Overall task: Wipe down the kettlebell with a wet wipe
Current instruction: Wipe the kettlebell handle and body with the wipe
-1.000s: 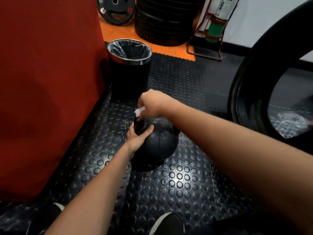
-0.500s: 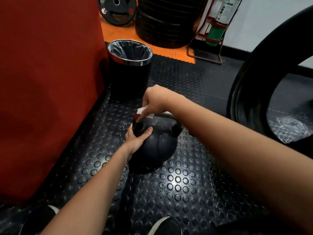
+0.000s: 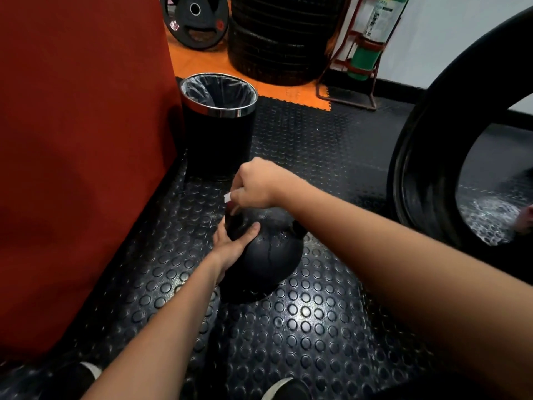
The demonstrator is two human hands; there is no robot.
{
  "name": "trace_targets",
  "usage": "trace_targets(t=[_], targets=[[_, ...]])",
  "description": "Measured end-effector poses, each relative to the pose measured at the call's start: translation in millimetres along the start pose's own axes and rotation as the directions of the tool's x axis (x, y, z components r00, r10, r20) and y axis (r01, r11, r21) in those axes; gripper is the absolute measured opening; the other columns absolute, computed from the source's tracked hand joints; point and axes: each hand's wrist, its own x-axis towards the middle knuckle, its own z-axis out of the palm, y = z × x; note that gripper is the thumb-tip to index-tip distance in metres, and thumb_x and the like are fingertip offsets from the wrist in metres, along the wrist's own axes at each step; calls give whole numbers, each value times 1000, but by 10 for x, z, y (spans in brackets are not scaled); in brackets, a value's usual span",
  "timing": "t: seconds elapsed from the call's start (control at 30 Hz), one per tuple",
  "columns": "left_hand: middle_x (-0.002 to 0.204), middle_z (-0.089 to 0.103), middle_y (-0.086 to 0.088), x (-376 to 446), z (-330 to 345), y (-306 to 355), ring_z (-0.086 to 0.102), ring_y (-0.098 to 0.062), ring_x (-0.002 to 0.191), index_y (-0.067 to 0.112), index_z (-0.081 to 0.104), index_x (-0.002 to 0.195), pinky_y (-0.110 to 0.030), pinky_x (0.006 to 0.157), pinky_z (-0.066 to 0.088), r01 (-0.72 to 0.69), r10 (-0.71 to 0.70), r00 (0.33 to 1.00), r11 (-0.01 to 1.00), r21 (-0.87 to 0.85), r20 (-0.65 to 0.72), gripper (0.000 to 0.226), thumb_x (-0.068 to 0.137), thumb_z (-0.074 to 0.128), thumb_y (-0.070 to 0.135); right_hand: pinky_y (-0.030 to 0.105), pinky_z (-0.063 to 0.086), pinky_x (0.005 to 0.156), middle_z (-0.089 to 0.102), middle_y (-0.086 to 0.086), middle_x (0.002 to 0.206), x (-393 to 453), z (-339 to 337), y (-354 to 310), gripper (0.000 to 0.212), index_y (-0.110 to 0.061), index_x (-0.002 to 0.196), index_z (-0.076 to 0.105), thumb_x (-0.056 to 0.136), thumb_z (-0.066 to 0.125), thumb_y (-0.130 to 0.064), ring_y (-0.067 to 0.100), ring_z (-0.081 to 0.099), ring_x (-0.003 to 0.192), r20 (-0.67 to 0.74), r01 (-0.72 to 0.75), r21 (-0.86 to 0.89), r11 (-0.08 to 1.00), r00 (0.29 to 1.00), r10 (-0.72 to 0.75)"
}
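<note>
Your left hand (image 3: 230,249) grips the near-left side of the kettlebell (image 3: 268,261), thumb curled over its shoulder, just as it did half a second ago. The kettlebell stands on the studded black mat (image 3: 302,327), under your fingers, in the same spot as before. Your right hand (image 3: 256,183) is closed in a pinch on the wet wipe (image 3: 227,197); a small white corner shows just left of its fingertips. That hand has shifted: earlier it lay lower on the handle (image 3: 277,215) with more wipe spread beneath it, and now it sits at the handle's left end, slightly raised. Beyond your right knuckles stands the lined bin (image 3: 219,125), beside the red pad (image 3: 80,140).
</note>
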Motion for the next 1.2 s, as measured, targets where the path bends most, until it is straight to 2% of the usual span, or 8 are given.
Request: trace_targets(t=[0.1,0.27,0.4,0.5,0.7,0.97,1.1,1.2], targets=[[155,22,1,-19,-5,8,32,-23,139,40,19,151,-46,112,35,11,-11,1000,1000,-5,-4,122,49,71,82,36,56,83,74,3,106,-16,222,-49,31,-23,113,76,96,55,-39,25,68,100,6,-4,-30,1000,1000,4],[160,13,2,-29,-13,32,22,-24,145,35,13,154,-42,117,26,9,-9,1000,1000,1,21,115,62,71,74,31,56,82,75,-2,99,91,-134,57,37,-23,107,78,81,78,-50,18,68,95,156,-56,-44,997,986,62],[161,8,1,-43,-8,29,18,-23,147,35,9,154,-40,117,23,7,-7,1000,1000,2,19,113,67,70,72,31,54,79,74,0,101,79,-116,-4,37,-18,108,76,87,73,-48,21,68,94,152,-21,-146,989,987,43],[158,17,0,-25,1,19,27,-23,143,38,17,152,-43,116,29,-2,2,1000,1000,-4,-2,121,53,72,81,34,54,78,73,6,107,65,163,-123,31,-16,115,72,95,61,-36,26,69,99,94,18,-201,979,996,1],[159,14,3,-42,-18,25,24,-24,144,38,16,152,-46,117,27,3,-3,1000,1000,-14,20,134,40,69,87,32,55,79,74,0,95,95,-330,80,42,-19,99,78,75,82,-54,20,67,90,246,-109,-137,984,959,141],[158,15,5,-41,2,26,27,-23,143,40,17,151,-45,116,30,13,-13,1000,1000,-26,3,132,39,69,87,34,51,75,72,6,106,61,153,-87,32,-16,114,72,91,67,-37,27,68,99,81,24,-195,981,997,-8],[160,12,3,-47,-10,34,23,-24,145,39,14,152,-46,117,27,23,-23,1000,1000,-1,18,132,43,70,86,31,54,80,72,-3,91,102,-222,125,42,-19,105,77,77,83,-50,21,68,94,275,-96,-88,991,954,117],[160,10,4,-48,-21,32,21,-25,145,40,11,153,-47,117,26,26,-26,999,1000,0,30,132,43,69,85,33,55,78,71,-2,87,92,-323,175,40,-16,95,76,76,83,-51,22,66,89,307,-110,-135,985,940,147]])
